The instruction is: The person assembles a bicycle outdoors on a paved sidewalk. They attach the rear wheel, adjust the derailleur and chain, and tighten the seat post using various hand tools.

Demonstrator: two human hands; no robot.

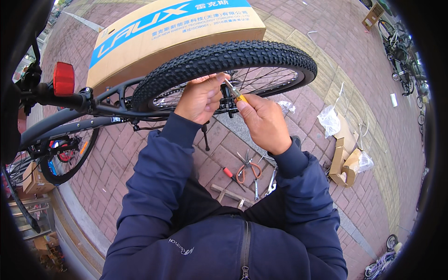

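A bicycle lies tipped in front of me, its knobbly black tire (233,53) and spokes nearest my hands. My right hand (267,122) is closed around the yellow handle of a screwdriver (240,98). Its metal shaft points up and left toward the hub area inside the wheel. The fingers of my left hand (201,99) are curled, with thumb and forefinger pinched together beside the screwdriver's tip. Whatever they pinch is too small or hidden to make out. The black bicycle frame (74,129) runs off to the left, carrying a red reflector (64,78).
Behind the wheel lies a large cardboard box (186,42). On the brick paving below my hands are orange-handled pliers (248,169), a red-handled screwdriver (228,172) and wrenches (256,189). Torn cardboard (342,158) and plastic wrap (329,121) lie at right; parked bicycles (401,60) stand farther off.
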